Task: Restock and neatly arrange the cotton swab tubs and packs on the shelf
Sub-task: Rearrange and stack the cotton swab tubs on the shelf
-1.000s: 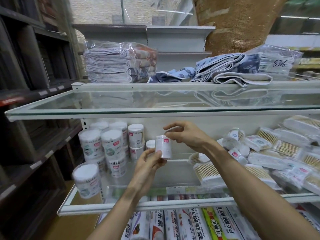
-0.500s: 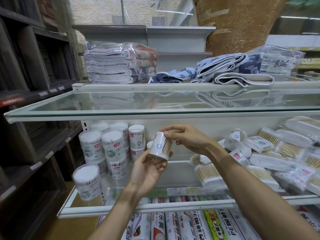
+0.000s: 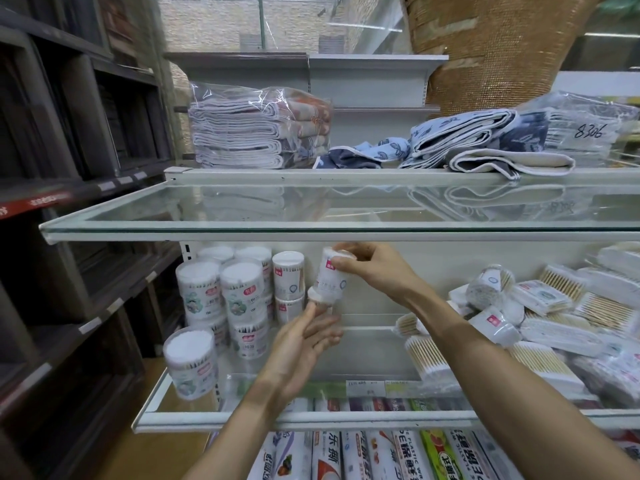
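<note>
My right hand (image 3: 375,270) grips a small white cotton swab tub (image 3: 330,276) by its top, upright, just above another small tub (image 3: 320,299) standing on the glass shelf (image 3: 311,415). My left hand (image 3: 304,344) is below it with relaxed fingers, fingertips touching the lower tub. Stacked swab tubs (image 3: 239,296) stand at the shelf's left, two small ones (image 3: 288,285) stacked beside them. A big tub (image 3: 191,365) sits at the front left. Loose swab packs (image 3: 554,327) lie piled on the right.
A glass shelf (image 3: 242,223) hangs just above my hands. Bagged towels (image 3: 259,129) and folded cloths (image 3: 467,147) lie on the top shelf. Boxed cling-film rolls (image 3: 363,455) fill the shelf below. Dark wooden shelving (image 3: 69,202) stands at the left.
The small tub passed from my left hand to my right, which lifted it upright over the tub behind. My left hand let go and dropped below it.
</note>
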Tool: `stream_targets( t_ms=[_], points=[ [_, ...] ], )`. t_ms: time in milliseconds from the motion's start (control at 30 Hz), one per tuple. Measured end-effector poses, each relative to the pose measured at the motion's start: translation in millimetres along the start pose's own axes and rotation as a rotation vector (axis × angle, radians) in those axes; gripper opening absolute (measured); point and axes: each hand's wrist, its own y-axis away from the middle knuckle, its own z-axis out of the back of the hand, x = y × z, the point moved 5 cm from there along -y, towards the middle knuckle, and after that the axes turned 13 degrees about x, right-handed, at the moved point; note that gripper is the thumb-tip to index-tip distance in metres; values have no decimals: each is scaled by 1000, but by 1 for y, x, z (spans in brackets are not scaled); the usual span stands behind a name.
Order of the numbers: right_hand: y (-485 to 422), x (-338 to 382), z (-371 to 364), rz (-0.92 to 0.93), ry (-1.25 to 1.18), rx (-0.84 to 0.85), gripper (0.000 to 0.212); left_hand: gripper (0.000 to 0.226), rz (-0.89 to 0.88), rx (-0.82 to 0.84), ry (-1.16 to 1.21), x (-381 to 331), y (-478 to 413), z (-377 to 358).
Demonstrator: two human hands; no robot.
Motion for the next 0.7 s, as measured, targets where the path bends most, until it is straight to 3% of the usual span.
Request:
stream_targets(
  t_ms=[233,567,700],
  points=[
    [-28,-13,-22,25,362,-42,34,39,10,10,-117,-7,11,15],
    [-16,-4,-24,100,551,-139,39,29,14,29,-72,1,12,10],
    [15,1,15,49,587,-185,40,24,-12,52,-91,10,3,4]
  ],
)
